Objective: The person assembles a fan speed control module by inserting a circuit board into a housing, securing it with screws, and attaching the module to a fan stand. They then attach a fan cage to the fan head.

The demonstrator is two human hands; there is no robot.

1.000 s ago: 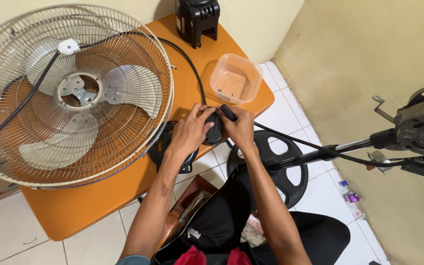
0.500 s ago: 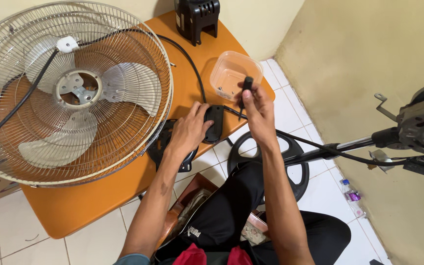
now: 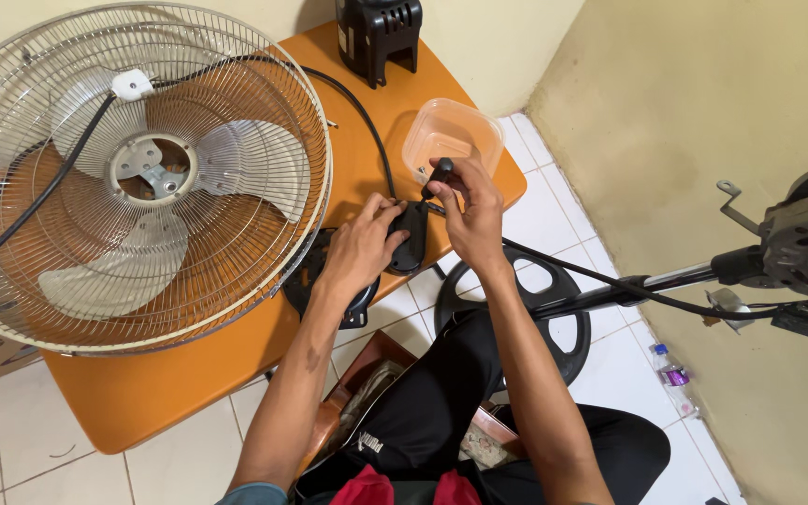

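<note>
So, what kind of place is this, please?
Probably a room in a home used for a repair, not a proper workshop: a white tiled floor, plain cream walls, and a low orange table bearing a dismantled fan's wire grille.

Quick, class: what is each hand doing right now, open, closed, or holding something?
Left hand: closed on the black plastic part lying on the orange table.
Right hand: fingers pinch a small black knob.

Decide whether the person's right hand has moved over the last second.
Yes. The right hand lifted off the black part toward the clear plastic container, which stayed put.
</note>
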